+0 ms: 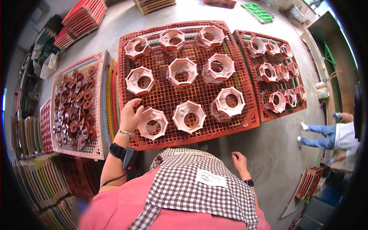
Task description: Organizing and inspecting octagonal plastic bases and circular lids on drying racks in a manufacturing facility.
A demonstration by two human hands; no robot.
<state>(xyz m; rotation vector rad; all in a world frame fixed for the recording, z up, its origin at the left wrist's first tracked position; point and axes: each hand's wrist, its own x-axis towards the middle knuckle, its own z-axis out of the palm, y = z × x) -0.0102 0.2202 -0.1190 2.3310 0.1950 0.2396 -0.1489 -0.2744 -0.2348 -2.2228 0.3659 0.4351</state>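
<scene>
Several pinkish-white octagonal ceramic pieces with round central holes stand spaced in rows on a red plastic grid tray (245, 124) before me. My left hand (131, 115) is at the tray's near left corner, beside the nearest octagonal piece (158, 115). Its thumb and fingers are apart with nothing between them; whether a fingertip touches the rim I cannot tell. Lower right, away from the tray, my right hand (240, 163) hangs near my apron (184, 172). Its fingers are loosely bent and apart, and no object shows in them.
To the right, another red grid tray (264, 115) bears similar pieces. A left-hand stack of trays (100, 65) carries a heap of dark red-brown discs (78, 96). More trays (86, 15) are piled at the back left. A person in jeans (326, 136) stands far right.
</scene>
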